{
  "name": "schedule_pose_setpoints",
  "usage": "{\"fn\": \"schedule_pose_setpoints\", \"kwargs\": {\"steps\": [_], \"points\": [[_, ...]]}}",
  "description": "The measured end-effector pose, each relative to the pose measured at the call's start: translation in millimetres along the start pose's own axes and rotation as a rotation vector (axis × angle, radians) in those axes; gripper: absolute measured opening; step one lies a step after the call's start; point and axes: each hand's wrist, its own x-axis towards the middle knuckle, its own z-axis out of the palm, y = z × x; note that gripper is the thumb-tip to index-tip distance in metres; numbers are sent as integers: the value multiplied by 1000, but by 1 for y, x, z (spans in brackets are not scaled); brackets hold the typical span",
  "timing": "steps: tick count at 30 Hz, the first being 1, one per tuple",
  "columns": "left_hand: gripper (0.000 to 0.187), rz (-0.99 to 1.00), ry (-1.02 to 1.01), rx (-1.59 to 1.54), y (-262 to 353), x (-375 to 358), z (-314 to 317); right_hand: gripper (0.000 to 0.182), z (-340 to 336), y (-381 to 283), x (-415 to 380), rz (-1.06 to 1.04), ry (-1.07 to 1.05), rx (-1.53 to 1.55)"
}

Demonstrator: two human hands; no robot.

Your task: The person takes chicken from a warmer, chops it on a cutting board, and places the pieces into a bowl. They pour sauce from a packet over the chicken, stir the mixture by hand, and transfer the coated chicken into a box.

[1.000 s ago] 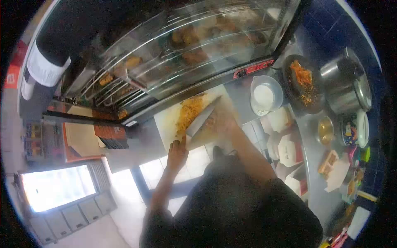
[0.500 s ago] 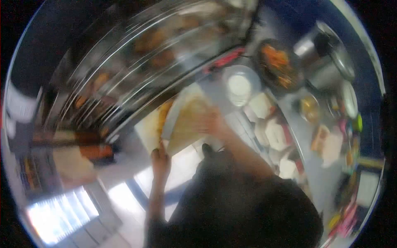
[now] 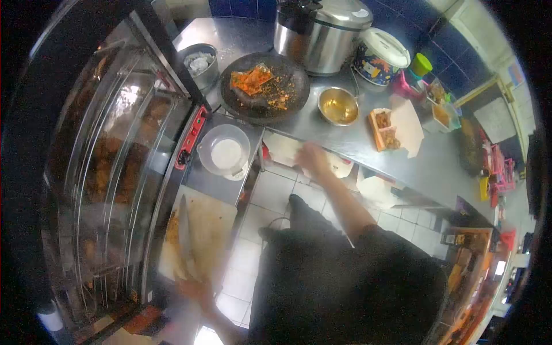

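Note:
A large knife [image 3: 184,230] lies along the pale cutting board [image 3: 215,221], with orange-brown crumbs beside its blade. My left hand [image 3: 195,288] is at the near end of the board, closed about the knife's handle, which it covers. My right hand [image 3: 313,160] is away from the board, at the front edge of the steel counter [image 3: 397,167]. Motion blurs its fingers, so I cannot make out their shape or anything in them. Close by, below the counter edge, are several white folded boxes [image 3: 282,148].
A glass display case [image 3: 115,155] flanks the board. Beyond the board stands a clear plastic tub [image 3: 224,150]. The counter holds a dark wok [image 3: 287,86] with orange food, a metal bowl [image 3: 339,106], a large steel cooker [image 3: 322,37] and an open food box [image 3: 382,131].
My view has turned to the right. My right hand has left the cutting board and moved over to the counter edge by the boxes. My left hand stays at the knife's handle.

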Motion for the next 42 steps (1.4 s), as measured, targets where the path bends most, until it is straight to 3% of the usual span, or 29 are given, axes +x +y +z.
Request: {"fn": "schedule_pose_setpoints", "kwargs": {"steps": [1, 3, 6, 7, 9, 11, 12, 13, 14, 16, 17, 19, 21, 24, 26, 27, 30, 32, 34, 36, 37, 38, 39, 40, 41, 42], "points": [[83, -95, 51, -65, 17, 9, -17, 38, -18, -36, -9, -395, -149, -850], [82, -186, -43, -104, 55, 16, -35, 52, -28, -68, 19, -144, 370, 62], [77, -121, 152, -509, 113, 15, -2, 55, -25, -104, 35, -219, 508, 225], [78, -190, 87, -485, 143, 18, -3, 51, -33, -103, 45, -260, 528, 252], [76, -241, 49, -774, 196, 28, -9, 42, -61, -94, 59, -346, 598, 281], [76, -83, 70, -730, 233, 31, -20, 30, -70, -98, 61, -435, 660, 257], [77, -118, -13, -693, 251, 35, -31, 23, -70, -106, 54, -473, 676, 228], [78, -152, -95, -661, 262, 39, -40, 18, -90, -105, 49, -480, 650, 131], [81, -118, -51, -815, 261, 32, -20, 13, -107, -102, 48, -494, 621, 36], [80, -180, -70, -745, 270, 33, -32, 10, -58, -151, 5, -445, 600, -270], [80, -222, -111, -686, 274, 33, -37, 10, -25, -179, -6, -437, 583, -266], [79, -264, -40, -658, 272, 21, -18, 13, 19, -218, -15, -228, 438, -350], [78, -287, -46, -674, 271, 20, -15, 17, 32, -225, 19, -115, 206, -340], [80, -375, -58, -804, 290, 26, -28, 19, 127, -236, 92, 12, -74, -247], [80, -496, -91, -815, 305, 24, -40, 14, 194, -226, 158, -39, -216, -299], [80, -606, -138, -833, 310, 21, -44, 17, 228, -220, 195, -28, -217, -361], [81, -698, -77, -909, 311, -11, -41, 29, 314, -186, 281, -44, -217, -504], [81, -749, 3, -913, 315, -39, -45, 36, 343, -150, 337, -74, -286, -635], [79, -932, 54, -1001, 325, -60, -56, 38, 355, -99, 409, -80, -293, -760], [78, -1032, 117, -1103, 327, -78, -61, 38, 370, -100, 380, 122, -191, -569], [77, -1108, 147, -1211, 330, -93, -67, 38, 366, -75, 413, 144, -179, -676], [74, -1121, 167, -1178, 324, -114, -56, 38, 366, -66, 419, 108, -145, -697], [73, -1063, 114, -967, 319, -131, -44, 35, 350, -63, 421, -114, -296, -952], [72, -1155, 101, -997, 323, -129, -55, 34, 347, -71, 385, -188, -254, -888], [71, -1246, 112, -1028, 327, -115, -71, 36, 339, -84, 348, -296, -358, -771], [68, -1219, 57, -970, 319, -113, -68, 43, 329, -87, 331, -397, -291, -919]]}}
